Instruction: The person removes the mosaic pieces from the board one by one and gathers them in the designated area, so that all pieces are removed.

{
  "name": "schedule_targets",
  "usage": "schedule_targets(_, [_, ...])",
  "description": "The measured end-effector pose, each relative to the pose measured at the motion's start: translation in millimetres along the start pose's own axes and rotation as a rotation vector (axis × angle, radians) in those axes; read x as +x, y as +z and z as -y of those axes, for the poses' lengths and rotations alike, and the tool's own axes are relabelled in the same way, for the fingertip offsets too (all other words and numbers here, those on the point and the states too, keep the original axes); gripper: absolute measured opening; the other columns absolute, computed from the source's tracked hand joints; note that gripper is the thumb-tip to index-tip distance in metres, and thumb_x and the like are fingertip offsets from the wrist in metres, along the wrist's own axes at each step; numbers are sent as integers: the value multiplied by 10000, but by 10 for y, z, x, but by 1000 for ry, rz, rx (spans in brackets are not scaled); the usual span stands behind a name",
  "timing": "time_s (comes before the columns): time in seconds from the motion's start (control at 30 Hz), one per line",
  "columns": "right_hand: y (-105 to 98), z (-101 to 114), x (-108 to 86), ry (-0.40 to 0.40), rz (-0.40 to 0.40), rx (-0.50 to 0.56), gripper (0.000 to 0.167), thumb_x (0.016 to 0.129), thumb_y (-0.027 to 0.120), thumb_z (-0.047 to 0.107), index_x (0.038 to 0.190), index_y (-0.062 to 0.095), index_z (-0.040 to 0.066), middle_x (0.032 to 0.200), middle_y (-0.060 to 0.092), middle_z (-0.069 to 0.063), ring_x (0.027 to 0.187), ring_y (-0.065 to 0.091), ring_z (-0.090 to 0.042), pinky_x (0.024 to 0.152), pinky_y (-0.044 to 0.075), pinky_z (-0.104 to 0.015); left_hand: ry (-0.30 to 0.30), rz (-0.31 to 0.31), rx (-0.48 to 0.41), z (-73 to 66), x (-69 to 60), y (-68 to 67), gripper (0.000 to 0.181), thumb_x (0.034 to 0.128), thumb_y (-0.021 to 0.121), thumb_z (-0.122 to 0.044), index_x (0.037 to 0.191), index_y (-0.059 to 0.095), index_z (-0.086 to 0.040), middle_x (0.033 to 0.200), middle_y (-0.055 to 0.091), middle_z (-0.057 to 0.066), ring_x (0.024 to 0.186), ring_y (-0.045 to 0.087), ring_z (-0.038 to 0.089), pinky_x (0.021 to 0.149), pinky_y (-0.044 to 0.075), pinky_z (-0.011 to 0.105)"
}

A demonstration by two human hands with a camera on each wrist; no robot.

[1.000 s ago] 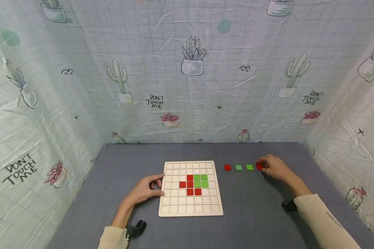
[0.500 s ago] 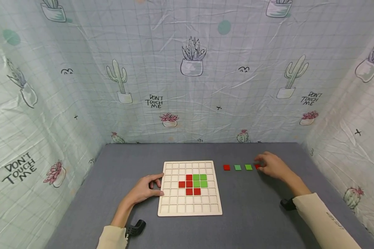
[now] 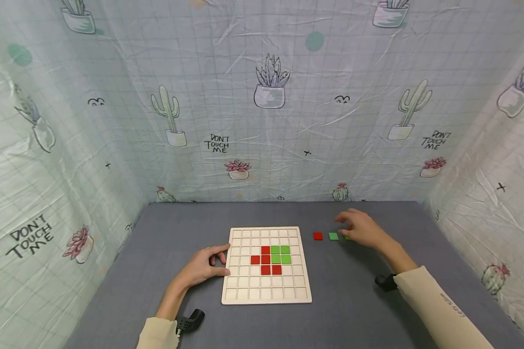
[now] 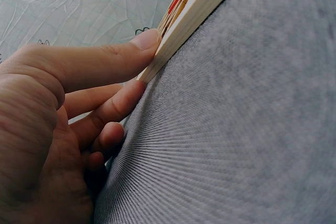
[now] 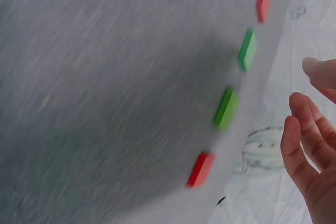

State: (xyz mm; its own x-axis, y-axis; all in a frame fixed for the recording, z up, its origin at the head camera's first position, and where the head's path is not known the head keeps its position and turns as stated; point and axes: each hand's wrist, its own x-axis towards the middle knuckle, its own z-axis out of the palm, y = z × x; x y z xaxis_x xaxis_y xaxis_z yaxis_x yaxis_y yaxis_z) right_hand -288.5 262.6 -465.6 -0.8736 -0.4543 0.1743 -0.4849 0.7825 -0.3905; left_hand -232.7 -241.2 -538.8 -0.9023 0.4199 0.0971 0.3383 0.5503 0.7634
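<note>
The left hand (image 3: pixel 203 265) rests its thumb and a finger, set apart, on the left edge of a pale wooden grid board (image 3: pixel 244 293); in the left wrist view, the thumb touches the board's side (image 4: pixel 178 38). Green and red tiles lie together in the board's middle squares. Above the row of loose tiles hovers the right hand (image 3: pixel 364 230), fingers loosely bent and holding nothing. In the right wrist view the row shows a red tile (image 5: pixel 263 3), a green one (image 5: pixel 247 50), another green one (image 5: pixel 227 109) and a red one (image 5: pixel 200 170), which the hand hides in the head view.
A grey cloth covers the table (image 3: pixel 332 310). Behind and at both sides hangs a pale sheet (image 3: pixel 305 116) printed with plants. A black wrist device (image 3: pixel 191 321) is by the left sleeve, and another (image 3: pixel 386 283) by the right one.
My right hand has moved left from the rightmost red tile to above the green tiles, without a tile. My left hand stays at the board's edge.
</note>
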Motion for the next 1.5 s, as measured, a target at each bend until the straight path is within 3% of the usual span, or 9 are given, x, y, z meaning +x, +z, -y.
schedule_targets(0.3, [177, 276, 165, -64, 27, 43, 299, 921, 758, 81, 1206, 709, 4, 1166, 679, -197, 852, 673, -204, 723, 553, -364, 9, 2, -14, -14, -3, -2, 769, 825, 880, -285, 1471, 565, -12, 941, 680, 8, 694, 445, 61, 669, 385, 230])
schedule_targets(0.63, [322, 546, 316, -89, 31, 48, 303, 925, 765, 110, 1212, 717, 24, 1157, 689, -173, 899, 680, -253, 754, 547, -378, -11, 2, -38, -35, -21, -12, 764, 822, 880, -257, 1473, 561, -13, 953, 679, 20, 689, 430, 68, 661, 360, 237])
schedule_targets(1.1, [482, 910, 494, -134, 86, 84, 257, 943, 748, 136, 1187, 742, 55, 1135, 691, -138, 900, 685, -243, 702, 520, -291, -14, 6, -52, -40, -32, -17, 766, 820, 881, -251, 1470, 562, -5, 950, 679, 27, 693, 430, 72, 668, 362, 238])
schedule_targets(1.5, [653, 1201, 619, -161, 172, 134, 278, 966, 724, 172, 1225, 732, 70, 1135, 693, -94, 937, 715, -230, 780, 556, -346, -11, 0, -39, -38, -33, -1, 770, 822, 882, -266, 1476, 560, -16, 951, 679, 21, 694, 426, 73, 667, 359, 241])
